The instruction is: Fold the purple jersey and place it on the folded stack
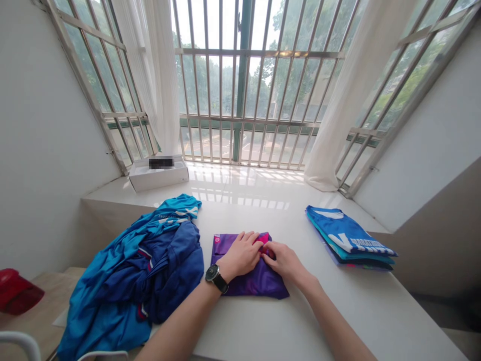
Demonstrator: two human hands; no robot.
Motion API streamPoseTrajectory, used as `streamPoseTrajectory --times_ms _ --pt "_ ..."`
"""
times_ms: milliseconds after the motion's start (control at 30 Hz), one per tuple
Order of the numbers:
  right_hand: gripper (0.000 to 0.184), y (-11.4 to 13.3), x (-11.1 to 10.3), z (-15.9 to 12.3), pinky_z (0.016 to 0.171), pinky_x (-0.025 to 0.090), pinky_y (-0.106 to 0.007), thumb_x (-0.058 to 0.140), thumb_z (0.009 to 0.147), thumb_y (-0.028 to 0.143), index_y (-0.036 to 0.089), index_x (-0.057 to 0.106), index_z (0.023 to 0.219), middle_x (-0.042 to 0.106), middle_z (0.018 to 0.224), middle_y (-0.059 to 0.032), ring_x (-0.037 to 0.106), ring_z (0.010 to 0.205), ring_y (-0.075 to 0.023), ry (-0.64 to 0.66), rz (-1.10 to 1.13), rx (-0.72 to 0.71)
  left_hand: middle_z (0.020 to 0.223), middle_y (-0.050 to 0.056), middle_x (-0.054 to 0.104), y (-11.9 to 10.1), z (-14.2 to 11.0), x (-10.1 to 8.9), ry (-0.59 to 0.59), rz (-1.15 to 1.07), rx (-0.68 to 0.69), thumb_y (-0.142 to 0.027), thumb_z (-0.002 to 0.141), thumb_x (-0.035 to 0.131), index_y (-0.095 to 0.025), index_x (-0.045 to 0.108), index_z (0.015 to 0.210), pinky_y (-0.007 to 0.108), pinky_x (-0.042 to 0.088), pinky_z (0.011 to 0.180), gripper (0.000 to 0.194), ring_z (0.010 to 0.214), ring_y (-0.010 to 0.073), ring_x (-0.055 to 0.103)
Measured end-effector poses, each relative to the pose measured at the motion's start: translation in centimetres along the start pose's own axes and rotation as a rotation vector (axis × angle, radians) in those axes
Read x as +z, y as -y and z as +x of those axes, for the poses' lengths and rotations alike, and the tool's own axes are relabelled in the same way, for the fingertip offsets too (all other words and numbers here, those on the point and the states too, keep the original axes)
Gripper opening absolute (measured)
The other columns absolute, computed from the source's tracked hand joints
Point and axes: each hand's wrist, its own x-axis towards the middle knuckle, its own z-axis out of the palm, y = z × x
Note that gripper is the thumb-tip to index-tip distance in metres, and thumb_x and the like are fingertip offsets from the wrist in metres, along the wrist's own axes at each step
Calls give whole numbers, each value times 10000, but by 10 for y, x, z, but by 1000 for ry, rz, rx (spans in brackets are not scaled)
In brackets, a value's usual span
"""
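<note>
A folded purple shirt with pink-red patches lies flat on the white table in front of me. My left hand, with a black-strapped watch at the wrist, rests palm down across its middle, fingers stretched out. At the upper right part of the same shirt, my right hand has thumb and fingers bent together on the pink-red fabric. The two hands' fingertips nearly meet. Part of the shirt is hidden under my hands.
Loose blue garments are heaped on the left, hanging over the table edge. A stack of folded shirts lies on the right. Toward the barred window stand a white box and the white windowsill.
</note>
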Motion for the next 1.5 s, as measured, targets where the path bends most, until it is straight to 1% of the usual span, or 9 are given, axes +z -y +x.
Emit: streamPoseTrajectory --times_ms 100,167,300,367,433,533,633,1200,1500 --pt "154 -1 1 1 640 420 -264 507 879 282 230 639 819 663 758 -2 599 682 -164 -25 -42 -3 1392 115 531 -4 -1 1 6 -18 8 -274 978 419 -184 552 1193 434 353 1111 268 1302 262 464" --pt "221 -2 5 3 685 449 -283 459 918 286 229 651 825 682 795 -19 624 735 -180 -119 -86 16 1390 123 528 -4 -1 3 2 -20 12 -270 979 417 -171 531 1224 433 344 1118 288 1316 264 450" --pt "363 -11 20 11 952 456 -370 366 986 362 184 663 1099 683 1136 -118 609 1084 -247 -333 -181 11 1401 141 513 -4 0 8 8 -16 21 -267 974 422 -144 495 1279 440 318 1138 337 1340 267 426" --pt "487 -16 27 14 1073 388 -419 332 998 436 147 582 1299 576 1370 -159 500 1286 -277 -283 -220 -19 1413 153 498 -4 1 8 13 -22 12 -266 976 412 -136 511 1249 437 316 1142 318 1344 265 422" --pt "640 -20 33 14 1150 307 -449 291 991 537 113 452 1443 418 1527 -170 350 1424 -287 -148 -242 -29 1421 158 487 -3 1 8 18 -39 -4 -268 979 402 -139 535 1199 430 321 1141 288 1346 260 422" --pt "804 -22 35 12 1205 202 -451 205 964 647 85 302 1531 250 1607 -161 209 1491 -274 58 -252 18 1428 152 487 -3 0 8 31 -70 -23 -287 975 416 -157 557 1152 428 321 1143 261 1351 259 422" --pt "859 -19 32 9 1221 146 -453 140 945 687 89 229 1555 175 1624 -149 165 1503 -263 142 -255 81 1462 146 468 -2 -1 9 45 -78 -32 -293 970 425 -167 558 1161 449 295 1158 265 1387 268 386" --pt "895 -18 26 6 1225 147 -451 149 929 718 82 233 1553 155 1627 -135 144 1506 -276 141 -238 104 1498 144 447 -2 0 7 71 -63 -23 -300 977 410 -153 535 1219 435 281 1170 310 1419 262 357" --pt "829 -20 24 4 1226 145 -455 166 948 672 119 216 1563 167 1629 -111 145 1505 -275 165 -231 83 1485 145 464 -1 0 1 87 -92 -18 -303 981 405 -164 547 1201 440 276 1175 297 1423 255 354"
